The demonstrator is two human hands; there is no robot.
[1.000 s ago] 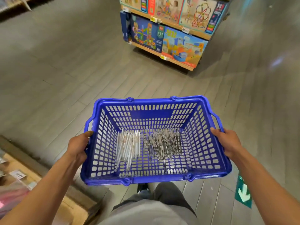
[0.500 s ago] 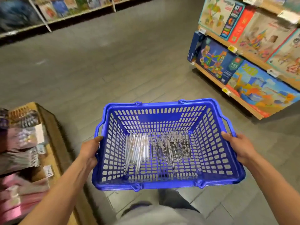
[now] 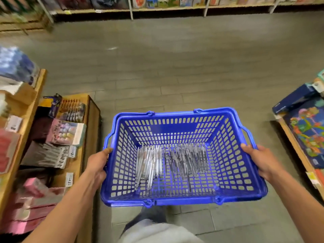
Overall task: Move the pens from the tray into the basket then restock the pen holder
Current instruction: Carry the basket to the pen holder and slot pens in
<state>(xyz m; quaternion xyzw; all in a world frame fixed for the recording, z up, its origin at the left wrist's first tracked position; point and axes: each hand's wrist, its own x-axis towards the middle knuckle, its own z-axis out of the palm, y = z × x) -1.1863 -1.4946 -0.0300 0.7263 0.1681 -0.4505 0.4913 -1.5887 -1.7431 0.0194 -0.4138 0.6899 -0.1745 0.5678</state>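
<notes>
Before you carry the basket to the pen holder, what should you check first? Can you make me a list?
1. Left hand grips the blue basket: ok.
2. Right hand grips the other side: ok.
3. Pens lie on the basket floor, none hanging out: ok.
4. Basket roughly level: ok.
5. Floor ahead free of things to trip on: ok.
6. Pen holder in sight: not ok, it does not show.
</notes>
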